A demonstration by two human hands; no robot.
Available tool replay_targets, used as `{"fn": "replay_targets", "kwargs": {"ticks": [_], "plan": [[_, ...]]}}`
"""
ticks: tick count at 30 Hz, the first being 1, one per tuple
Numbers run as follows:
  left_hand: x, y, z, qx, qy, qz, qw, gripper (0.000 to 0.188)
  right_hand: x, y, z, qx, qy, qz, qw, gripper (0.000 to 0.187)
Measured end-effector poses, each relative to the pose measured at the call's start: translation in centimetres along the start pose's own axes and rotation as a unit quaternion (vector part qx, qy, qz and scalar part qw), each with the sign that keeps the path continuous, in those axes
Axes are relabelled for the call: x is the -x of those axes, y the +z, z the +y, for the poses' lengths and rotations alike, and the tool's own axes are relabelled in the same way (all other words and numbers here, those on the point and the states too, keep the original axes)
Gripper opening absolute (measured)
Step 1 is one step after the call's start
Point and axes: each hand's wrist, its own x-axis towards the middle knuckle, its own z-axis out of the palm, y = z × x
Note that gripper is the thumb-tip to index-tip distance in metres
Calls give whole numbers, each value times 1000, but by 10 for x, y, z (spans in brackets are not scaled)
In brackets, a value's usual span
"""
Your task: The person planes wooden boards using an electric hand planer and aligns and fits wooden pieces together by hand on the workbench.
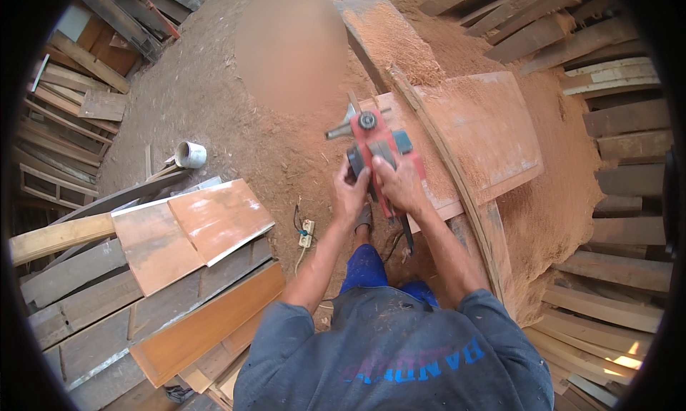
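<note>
A red electric hand planer (386,150) with a black round knob at its far end is held up in front of me, at the left edge of a plank workbench. My right hand (401,186) is closed around its body from the right. On its left side, my left hand (348,195) grips a dark part, the fingers partly hidden. A grey chute sticks out to the left near the knob. Beside and partly behind the planer lies a flat pinkish wood board (493,132), strewn with shavings. A long narrow wood strip (446,154) runs lengthwise across it.
A white power strip (306,232) with a cord lies on the ground left of my feet. Further left are stacked boards (221,218) and a white bucket (191,155). Shavings (564,189) heap up on the right, beside rows of leaning planks (629,168).
</note>
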Motion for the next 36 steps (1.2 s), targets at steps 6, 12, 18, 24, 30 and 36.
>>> {"fn": "replay_targets", "kwargs": {"ticks": [6, 12, 18, 24, 30, 36], "plan": [[-34, -67, -33, 216, -42, 123, 968, 52, -1, 3, -35, -52, 15, -30, 998, 46], [43, -155, -222, 287, -323, 270, 860, 25, 51, 48, -34, -137, 56, -143, 979, 48], [129, -165, -251, 147, -309, 428, 837, 27, 45, 88, 7, -71, 64, -212, 973, 38], [46, -164, -123, -129, -17, 397, 909, 49, 42, 105, 26, 31, 166, -249, 954, 43], [-84, -45, -13, 28, -9, 87, 996, 70, 46, 105, 33, 36, 165, -221, 961, 42], [-143, 8, -15, -213, -37, -28, 976, 66, 57, 100, 50, 11, 143, -199, 969, 42]]}}
